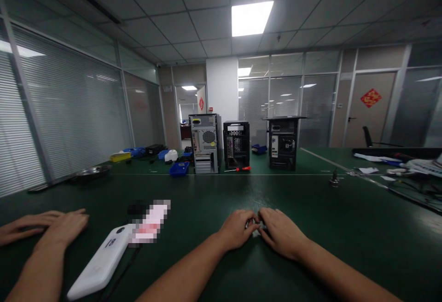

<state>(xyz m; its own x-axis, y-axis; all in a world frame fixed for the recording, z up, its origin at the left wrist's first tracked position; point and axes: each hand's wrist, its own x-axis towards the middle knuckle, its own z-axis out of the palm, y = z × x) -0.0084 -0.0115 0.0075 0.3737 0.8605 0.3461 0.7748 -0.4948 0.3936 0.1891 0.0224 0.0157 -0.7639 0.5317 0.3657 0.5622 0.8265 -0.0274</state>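
Pinching a small pale piece between the fingertips, the person works with both hands meeting on the green tabletop, on the near side of the red-handled screwdriver. Left hand: thumb and index nearly closed, tips on the piece. Right hand: fingers bent, thumb tip against the piece; cannot tell whether it really grips, as the back of the hand covers it. Piece too small and hidden to identify. Just behind the screwdriver: open black PC case. Left of the screwdriver: PC tower with its rear panel showing, then blue parts tray, farther out yellow tray and metal bowl. Right of it: black PC tower with a flat panel on top; farther right, small dark metal part standing upright. Nearer than the screwdriver and well left: white device marked "18", pixelated pink item touching its upper end, and beyond the device a co-worker's hands, one overlapping the other.
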